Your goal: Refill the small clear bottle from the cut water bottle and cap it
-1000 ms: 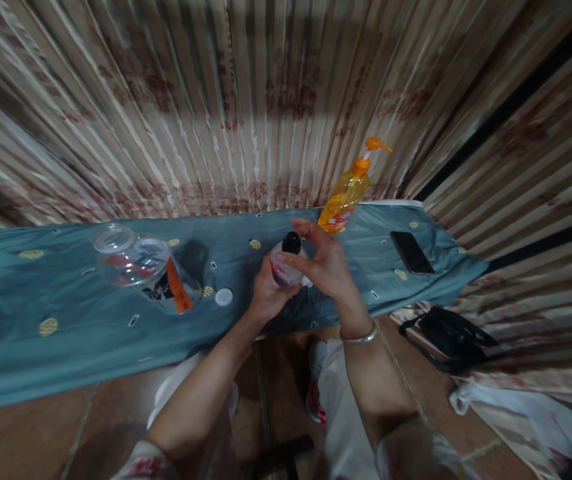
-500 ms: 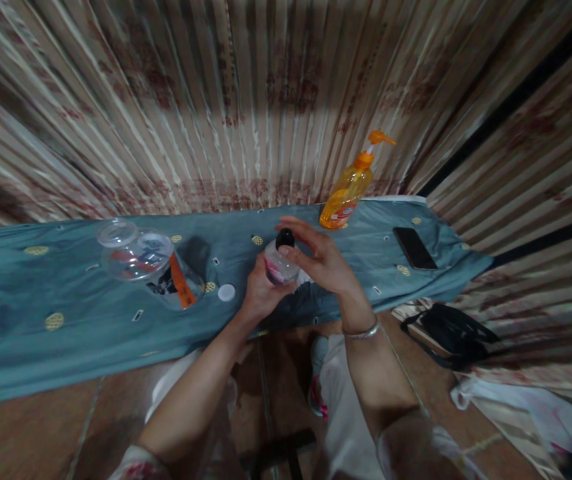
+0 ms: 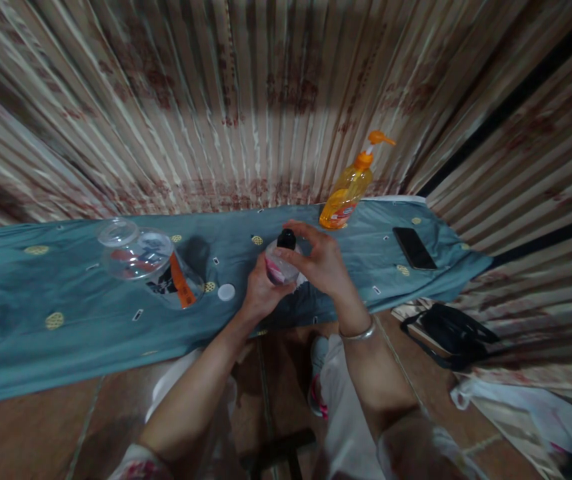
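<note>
A clear bottle (image 3: 277, 270) with a pink label and a black cap (image 3: 287, 239) stands over the cloth-covered table. Wrapped round its body from the left is my left hand (image 3: 262, 288). My right hand (image 3: 323, 260) reaches across from the right, its thumb in front of the cap's base and its fingers behind the cap. The far fingertips are partly hidden. Something white (image 3: 302, 279) shows beside the bottle beneath my right hand, too covered to name. To the left of my left hand a round white lid (image 3: 227, 292) lies flat on the cloth.
On the left are a large clear plastic jar (image 3: 186, 270) with an orange label and a clear round lid or container (image 3: 117, 233). An orange pump bottle (image 3: 346, 197) stands at the back right, near a black phone (image 3: 413, 248). A black bag (image 3: 453, 330) sits below.
My right thumb has slid slightly left and down across the cap's base, and the right hand has turned a little. My left hand and the bottle stay in place.
</note>
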`<state>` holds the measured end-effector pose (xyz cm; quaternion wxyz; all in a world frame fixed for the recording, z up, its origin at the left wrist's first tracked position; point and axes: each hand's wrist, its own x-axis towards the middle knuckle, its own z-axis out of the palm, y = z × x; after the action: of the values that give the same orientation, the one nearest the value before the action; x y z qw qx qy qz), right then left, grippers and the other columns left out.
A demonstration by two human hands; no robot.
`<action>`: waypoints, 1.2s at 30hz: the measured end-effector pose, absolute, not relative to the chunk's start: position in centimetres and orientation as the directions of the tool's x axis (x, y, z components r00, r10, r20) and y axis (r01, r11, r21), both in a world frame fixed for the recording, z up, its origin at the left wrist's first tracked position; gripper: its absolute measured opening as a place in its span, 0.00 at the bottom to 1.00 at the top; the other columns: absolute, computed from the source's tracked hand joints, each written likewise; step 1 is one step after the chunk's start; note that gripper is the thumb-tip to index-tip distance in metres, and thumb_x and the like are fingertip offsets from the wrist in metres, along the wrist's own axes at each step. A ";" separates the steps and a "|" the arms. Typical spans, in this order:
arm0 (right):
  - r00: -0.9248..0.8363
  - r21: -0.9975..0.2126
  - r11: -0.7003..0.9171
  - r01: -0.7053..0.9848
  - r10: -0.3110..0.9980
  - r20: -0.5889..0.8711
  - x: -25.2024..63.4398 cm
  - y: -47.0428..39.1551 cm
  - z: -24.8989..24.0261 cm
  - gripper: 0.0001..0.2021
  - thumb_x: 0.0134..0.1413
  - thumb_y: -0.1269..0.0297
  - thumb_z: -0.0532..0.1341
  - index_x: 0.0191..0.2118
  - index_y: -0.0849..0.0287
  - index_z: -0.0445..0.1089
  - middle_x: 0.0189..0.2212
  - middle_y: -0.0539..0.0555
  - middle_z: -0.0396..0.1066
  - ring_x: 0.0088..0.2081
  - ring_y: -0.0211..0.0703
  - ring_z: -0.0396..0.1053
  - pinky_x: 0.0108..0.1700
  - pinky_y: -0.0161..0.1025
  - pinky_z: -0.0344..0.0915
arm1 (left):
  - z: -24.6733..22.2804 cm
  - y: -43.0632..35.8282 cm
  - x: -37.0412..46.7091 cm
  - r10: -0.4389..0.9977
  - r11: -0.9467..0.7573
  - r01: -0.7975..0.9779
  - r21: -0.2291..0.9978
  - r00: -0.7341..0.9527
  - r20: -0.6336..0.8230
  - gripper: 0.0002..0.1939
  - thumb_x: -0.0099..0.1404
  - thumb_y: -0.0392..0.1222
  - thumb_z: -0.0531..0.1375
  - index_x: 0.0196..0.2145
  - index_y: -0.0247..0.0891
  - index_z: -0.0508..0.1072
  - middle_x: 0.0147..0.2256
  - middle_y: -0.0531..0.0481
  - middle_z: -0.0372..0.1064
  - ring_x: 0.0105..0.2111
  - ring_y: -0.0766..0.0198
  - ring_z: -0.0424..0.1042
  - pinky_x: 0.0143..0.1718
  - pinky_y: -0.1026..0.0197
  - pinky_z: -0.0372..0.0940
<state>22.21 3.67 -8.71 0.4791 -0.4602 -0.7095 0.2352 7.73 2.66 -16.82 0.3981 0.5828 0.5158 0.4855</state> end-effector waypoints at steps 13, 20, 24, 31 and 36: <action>-0.117 -0.764 0.504 0.402 0.856 0.503 21.6 3.9 -9.4 0.23 0.59 0.48 0.64 0.54 0.56 0.74 0.58 0.59 0.74 0.62 0.51 0.69 0.65 0.49 0.64 | -16.8 2.6 7.6 0.994 -0.107 0.214 0.971 -0.010 0.111 0.38 0.41 0.39 0.74 0.51 0.39 0.67 0.43 0.49 0.75 0.41 0.56 0.76 0.44 0.54 0.70; 0.047 -0.695 0.137 0.705 0.970 0.240 24.6 7.1 -15.9 0.24 0.66 0.53 0.57 0.60 0.65 0.68 0.58 0.68 0.71 0.61 0.55 0.69 0.64 0.51 0.63 | -17.2 2.9 6.7 0.996 -0.056 0.135 0.989 -0.066 0.065 0.39 0.37 0.39 0.75 0.48 0.39 0.68 0.43 0.47 0.76 0.43 0.53 0.76 0.49 0.51 0.69; -0.042 -0.540 0.073 0.839 0.997 0.069 24.8 6.8 -18.4 0.20 0.56 0.63 0.67 0.52 0.67 0.72 0.59 0.72 0.69 0.64 0.59 0.64 0.66 0.53 0.59 | -17.2 3.0 6.0 0.996 -0.044 0.093 0.995 -0.070 0.051 0.36 0.37 0.42 0.75 0.44 0.40 0.68 0.41 0.48 0.76 0.41 0.55 0.76 0.46 0.52 0.69; -0.019 -0.642 0.074 0.763 0.996 0.093 23.9 6.8 -18.3 0.09 0.50 0.71 0.66 0.40 0.61 0.74 0.43 0.59 0.78 0.48 0.49 0.75 0.53 0.45 0.69 | -17.5 3.2 5.5 0.994 -0.080 0.112 0.990 -0.066 0.088 0.33 0.39 0.43 0.75 0.43 0.41 0.68 0.39 0.50 0.76 0.40 0.55 0.77 0.45 0.51 0.71; 0.054 -0.887 0.117 0.446 0.986 0.157 24.0 5.8 -14.9 0.11 0.53 0.58 0.64 0.39 0.59 0.72 0.29 0.49 0.74 0.30 0.42 0.71 0.34 0.38 0.70 | -17.2 3.5 6.1 0.994 -0.072 0.091 0.993 -0.077 0.079 0.35 0.38 0.40 0.75 0.45 0.39 0.68 0.41 0.48 0.77 0.41 0.55 0.77 0.45 0.52 0.71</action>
<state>24.00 5.76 -14.88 0.4293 -0.5854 -0.6118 0.3143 6.05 3.45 -17.22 0.4379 0.5196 0.5219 0.5157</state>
